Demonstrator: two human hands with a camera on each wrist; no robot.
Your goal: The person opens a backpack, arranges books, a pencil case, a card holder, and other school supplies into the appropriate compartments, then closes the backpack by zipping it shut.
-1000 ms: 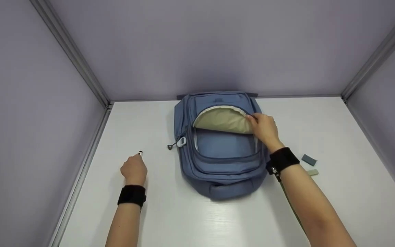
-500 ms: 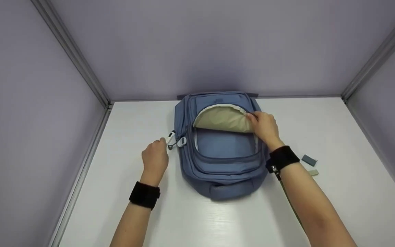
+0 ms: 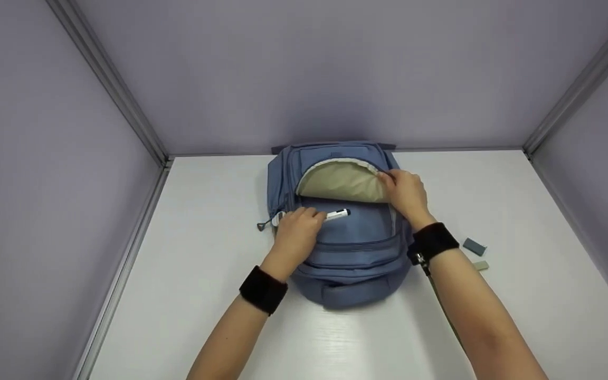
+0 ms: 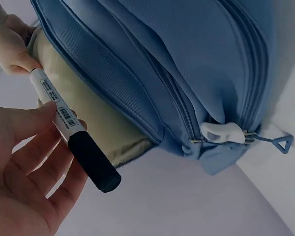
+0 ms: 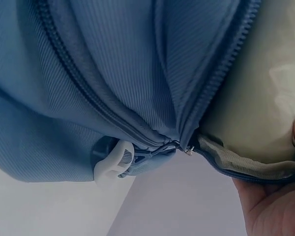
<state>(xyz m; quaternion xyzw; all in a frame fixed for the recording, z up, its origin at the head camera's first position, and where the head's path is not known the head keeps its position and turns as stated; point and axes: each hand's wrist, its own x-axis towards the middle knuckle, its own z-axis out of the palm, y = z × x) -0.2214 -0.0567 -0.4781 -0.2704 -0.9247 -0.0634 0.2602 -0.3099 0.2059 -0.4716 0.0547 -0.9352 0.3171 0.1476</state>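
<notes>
A blue backpack [image 3: 357, 293] lies on the white table, its front pocket unzipped. The pocket's flap [image 3: 343, 182] is folded back and shows a pale green lining. My right hand [image 3: 408, 196] pinches the flap's right edge; the right wrist view shows the flap's zipped edge [image 5: 255, 175] between thumb and fingers. My left hand [image 3: 298, 232] is over the left side of the pocket opening. Between its thumb and fingers it pinches a white marker with a black cap [image 4: 94, 161]. In the head view the marker [image 3: 338, 214] points right, across the opening below the flap.
A dark grey-blue block [image 3: 474, 247] and a pale green block [image 3: 481, 265] lie right of the backpack, beside my right forearm. A white zipper pull [image 4: 221, 132] and a triangular tab [image 3: 261, 226] hang at the bag's left side. Grey walls enclose the table.
My left hand has carried the marker from the table on the left, rightward to over the open pocket. The right hand keeps its hold on the flap, nearly still.
</notes>
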